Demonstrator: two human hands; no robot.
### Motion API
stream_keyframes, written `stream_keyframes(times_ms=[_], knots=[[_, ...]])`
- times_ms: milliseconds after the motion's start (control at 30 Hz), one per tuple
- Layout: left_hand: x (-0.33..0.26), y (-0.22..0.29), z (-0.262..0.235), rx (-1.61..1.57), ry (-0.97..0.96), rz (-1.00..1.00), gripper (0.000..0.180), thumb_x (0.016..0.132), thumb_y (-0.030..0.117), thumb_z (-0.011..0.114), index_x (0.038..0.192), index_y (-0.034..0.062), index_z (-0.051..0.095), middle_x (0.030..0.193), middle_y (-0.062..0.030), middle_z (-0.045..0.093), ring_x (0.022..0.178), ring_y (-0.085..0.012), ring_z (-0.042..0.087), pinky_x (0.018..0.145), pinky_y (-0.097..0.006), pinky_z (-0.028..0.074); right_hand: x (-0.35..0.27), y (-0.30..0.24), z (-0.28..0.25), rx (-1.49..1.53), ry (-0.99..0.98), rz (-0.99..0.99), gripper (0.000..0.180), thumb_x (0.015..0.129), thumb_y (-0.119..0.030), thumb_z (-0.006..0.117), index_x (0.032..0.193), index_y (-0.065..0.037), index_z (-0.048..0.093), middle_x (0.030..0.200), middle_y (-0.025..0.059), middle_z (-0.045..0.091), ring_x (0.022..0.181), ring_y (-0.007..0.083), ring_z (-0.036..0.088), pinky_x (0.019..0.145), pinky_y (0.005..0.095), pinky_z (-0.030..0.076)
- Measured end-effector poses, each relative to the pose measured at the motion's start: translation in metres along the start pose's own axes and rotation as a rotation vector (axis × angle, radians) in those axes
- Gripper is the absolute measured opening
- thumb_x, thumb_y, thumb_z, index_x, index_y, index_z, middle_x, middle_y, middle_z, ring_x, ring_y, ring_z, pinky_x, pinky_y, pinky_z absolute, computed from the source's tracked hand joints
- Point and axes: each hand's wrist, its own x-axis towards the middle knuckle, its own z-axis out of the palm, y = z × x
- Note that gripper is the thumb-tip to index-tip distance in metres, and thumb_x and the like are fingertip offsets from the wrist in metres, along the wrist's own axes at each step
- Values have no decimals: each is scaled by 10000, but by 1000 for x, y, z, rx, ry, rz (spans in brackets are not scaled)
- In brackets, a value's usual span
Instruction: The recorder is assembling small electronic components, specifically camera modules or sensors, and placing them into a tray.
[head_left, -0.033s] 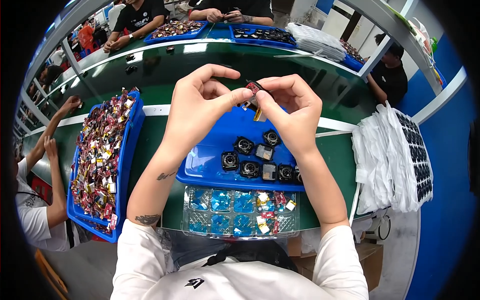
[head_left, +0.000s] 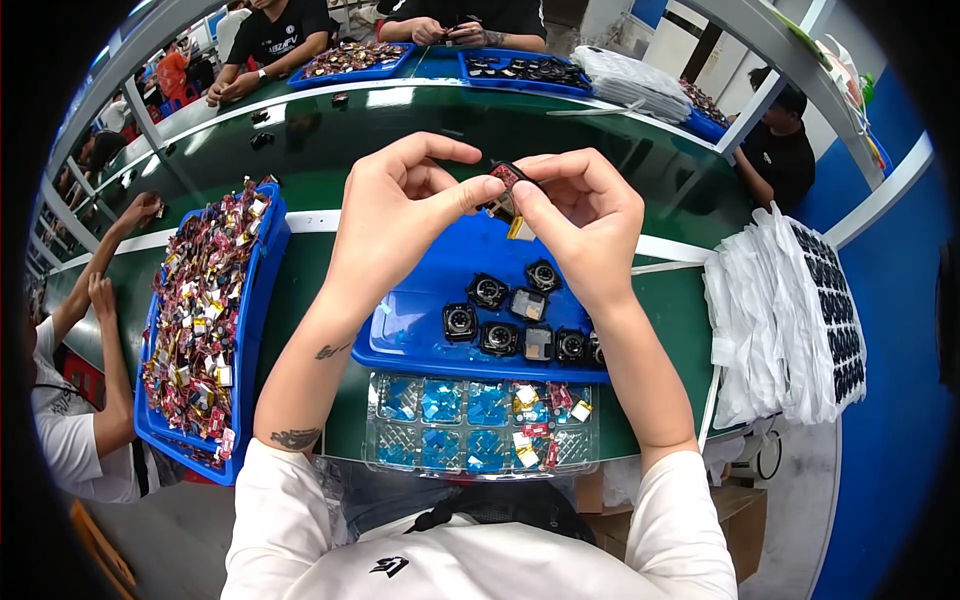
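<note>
pinching seemingly unfinished red-and-black unit point(head_left: 507, 177) in right hand point(head_left: 585, 215), thumbing it with loosely spread left hand point(head_left: 405, 200), with boards point(head_left: 205, 320) apparently remaining in left bin point(head_left: 262, 290).

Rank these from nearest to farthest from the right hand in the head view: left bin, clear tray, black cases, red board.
From the right hand:
1. Red board: in the fingers, on the hand's left.
2. Black cases: below the hand, in the blue tray.
3. Clear tray: lower, below the blue tray.
4. Left bin: well off to the left.
</note>
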Motion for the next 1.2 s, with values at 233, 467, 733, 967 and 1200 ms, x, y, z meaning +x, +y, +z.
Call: stream_keyframes(times_ms=[233,467,733,967,1200], knots=[[3,-2,1,-53,-119,8,208,813,180,734,880,-14,698,769,-47,676,713,-65,609,642,-188,465,1,-2,-5,43,-37,15,104,800,-10,671,889,1,618,841,69,656,709,96,645,607,208,519],[6,-9,6,-105,-179,-19,201,830,176,716,864,-21,696,777,-56,679,725,-66,607,663,-201,475,1,-5,-5,22,-31,168,117,769,-30,681,833,-1,588,717,46,633,619,77,629,542,201,491],[100,-94,-23,663,61,-217,381,748,436,726,807,59,743,729,-83,687,700,-183,653,685,-305,497,15,-11,-31,-433,36,-54,113,764,-89,643,851,-18,628,889,93,659,729,177,674,621,289,494],[132,-183,-61,1013,66,-573,403,671,441,773,862,87,748,941,-145,700,907,-287,672,799,-365,516,16,-12,-37,-470,-1,-138,84,751,-119,634,774,-38,621,785,84,657,673,194,665,599,303,492],[86,-102,-2,672,-2,-72,192,811,212,690,797,21,709,793,-112,677,721,-182,642,676,-295,499,19,-13,-42,-702,19,-139,300,815,-212,609,582,-22,621,532,106,584,480,260,590,478,340,455]])
